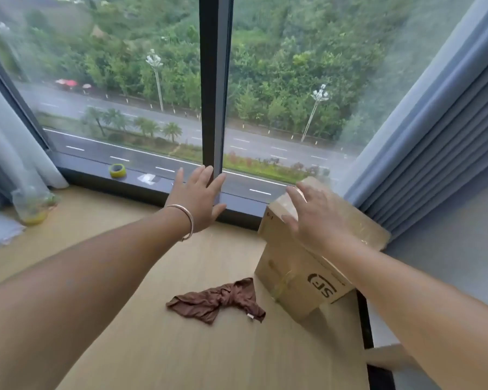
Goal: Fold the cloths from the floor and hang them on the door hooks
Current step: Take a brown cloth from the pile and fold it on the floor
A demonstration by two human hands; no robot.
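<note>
Both hands hold nothing: the left hand [199,197] and right hand [312,213] reach forward with fingers spread, above the pale wood floor [124,319]. The brown cloth [217,301] lies crumpled on that floor, just left of the box [299,277]. Behind the box runs the window sill [96,171] carrying a tape roll [117,170]; curtains [434,142] hang right of the box
</note>
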